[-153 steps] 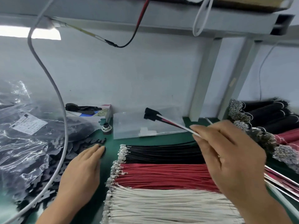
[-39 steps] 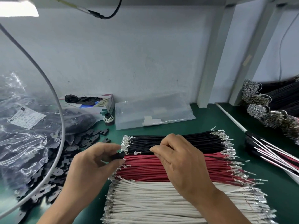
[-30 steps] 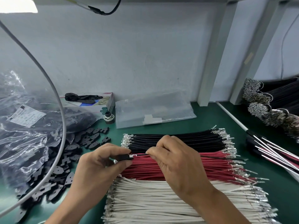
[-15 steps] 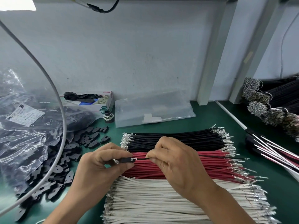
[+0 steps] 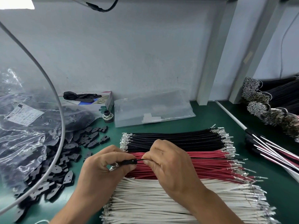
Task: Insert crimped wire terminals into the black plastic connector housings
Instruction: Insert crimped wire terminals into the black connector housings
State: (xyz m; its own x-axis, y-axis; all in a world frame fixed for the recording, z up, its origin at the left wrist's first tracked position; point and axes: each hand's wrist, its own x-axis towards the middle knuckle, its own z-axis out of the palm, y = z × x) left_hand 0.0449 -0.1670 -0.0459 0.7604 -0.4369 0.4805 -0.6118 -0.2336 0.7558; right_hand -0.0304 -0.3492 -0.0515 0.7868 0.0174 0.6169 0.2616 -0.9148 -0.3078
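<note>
Black wire going into housing, both hands mid-frame.

My left hand point(image 5: 103, 165) pinches a black connector housing point(image 5: 129, 162) end-on toward the right, so the opening faces the wire. My right hand point(image 5: 163, 159) has its grip clamped on the black wire point(image 5: 140, 159) just beside the housing, prob. close to the tip to keep it stiff. The terminal itself isn't visible; judging it's at or inside the mouth. Both sit over the red wires point(image 5: 202, 165), w/ black wires point(image 5: 174, 139) above and white wires point(image 5: 161, 204) below, sorted by colour for quick picking. Spare housings point(image 5: 71, 149) lie loose on the worktop point(image 5: 202, 115), left of frame, near my left hand.
</note>
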